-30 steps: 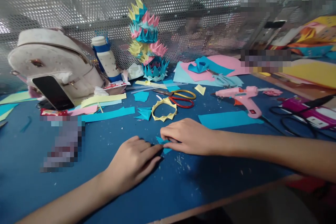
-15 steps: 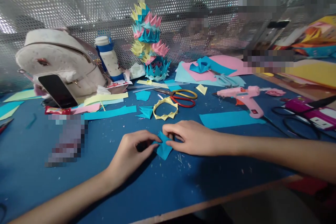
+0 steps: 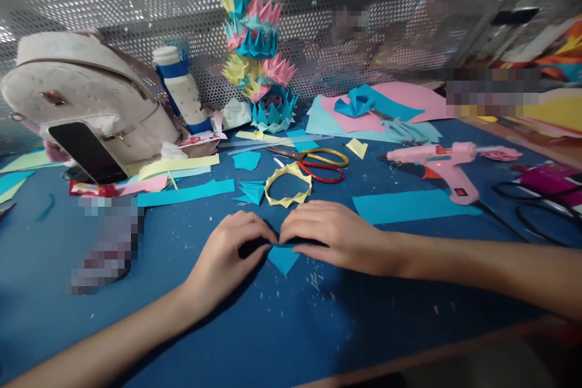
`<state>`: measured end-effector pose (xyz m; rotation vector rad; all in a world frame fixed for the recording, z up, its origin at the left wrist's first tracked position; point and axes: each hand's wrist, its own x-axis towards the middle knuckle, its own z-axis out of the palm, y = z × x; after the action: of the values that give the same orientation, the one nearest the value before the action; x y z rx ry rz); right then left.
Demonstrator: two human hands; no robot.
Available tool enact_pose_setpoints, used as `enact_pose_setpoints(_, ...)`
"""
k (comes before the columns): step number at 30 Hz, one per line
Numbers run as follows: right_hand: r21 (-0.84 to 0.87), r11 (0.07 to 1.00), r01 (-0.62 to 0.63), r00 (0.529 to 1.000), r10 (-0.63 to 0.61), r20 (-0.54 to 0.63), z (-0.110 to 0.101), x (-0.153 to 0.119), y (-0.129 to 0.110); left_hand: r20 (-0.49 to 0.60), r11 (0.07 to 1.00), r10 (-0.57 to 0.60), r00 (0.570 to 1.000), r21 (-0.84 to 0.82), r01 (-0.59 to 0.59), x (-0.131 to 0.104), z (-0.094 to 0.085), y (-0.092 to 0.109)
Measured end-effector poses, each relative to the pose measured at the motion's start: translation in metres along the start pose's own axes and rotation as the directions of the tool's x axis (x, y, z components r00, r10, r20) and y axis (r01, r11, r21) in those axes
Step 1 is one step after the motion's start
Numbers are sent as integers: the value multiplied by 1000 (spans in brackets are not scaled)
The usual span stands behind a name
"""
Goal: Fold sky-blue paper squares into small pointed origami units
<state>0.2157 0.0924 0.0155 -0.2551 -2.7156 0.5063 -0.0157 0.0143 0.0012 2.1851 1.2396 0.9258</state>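
Note:
Between my hands, low over the blue table (image 3: 191, 339), is a small piece of blue paper (image 3: 284, 259), folded across its top with a triangular point facing me. My left hand (image 3: 239, 245) pinches its left end between thumb and fingers. On the other end, my right hand (image 3: 334, 239) grips with its thumb below and fingers curled over the fold. The fingers hide the paper's upper part. Just beyond the hands lie a yellow zigzag paper ring (image 3: 288, 199) and a folded blue paper piece (image 3: 252, 192).
Behind the ring lie red-and-yellow-handled scissors (image 3: 322, 163). A pink glue gun (image 3: 448, 160) rests at right beyond a blue paper strip (image 3: 413, 206). A spiky paper tower (image 3: 261, 54), a bottle (image 3: 184, 91), a white backpack (image 3: 91, 91) and a phone (image 3: 88, 154) stand at the back.
The blue paper, lying flatter with a point upward before, is now folded over at the top. My right fingers have come down over it beside my left. The view has shifted slightly.

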Motion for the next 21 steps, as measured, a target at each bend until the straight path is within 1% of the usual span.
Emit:
enact_pose_setpoints(2, -19, 995, 101, 995, -101, -3, 1, -3, 4, 33, 997, 76, 997, -5, -76, -1, -2, -1)
enact_pose_setpoints(5, -76, 971, 228, 974, -227, 26, 2, -7, 10, 80, 982, 190, 978, 4, -191, -5, -4, -3)
enact_pose_setpoints(7, -97, 953, 287, 958, -288, 8, 2, -7, 13, 100, 968, 245, 964, 25, -249, -9, -5, -4)
enact_pose_setpoints(9, -95, 942, 322, 946, -323, -5, 3, -7, 15, 113, 950, 292, 950, 78, -302, -12, -5, -5)
enact_pose_setpoints(13, -80, 942, 326, 945, -326, 5, 4, -6, 18, 154, 913, 341, 927, 180, -366, -14, -6, -2)
enact_pose_setpoints(17, -47, 946, 320, 948, -319, 20, 3, -6, 19, 174, 913, 321, 931, 202, -353, -13, -8, 0)
enact_pose_setpoints(19, -37, 959, 279, 960, -279, 21, 3, -6, 16, 191, 915, 319, 928, 192, -355, -13, -7, -1)
enact_pose_setpoints(21, -13, 982, 190, 982, -190, -5, 4, -5, 11, 169, 927, 307, 937, 171, -335, -14, -5, -2)
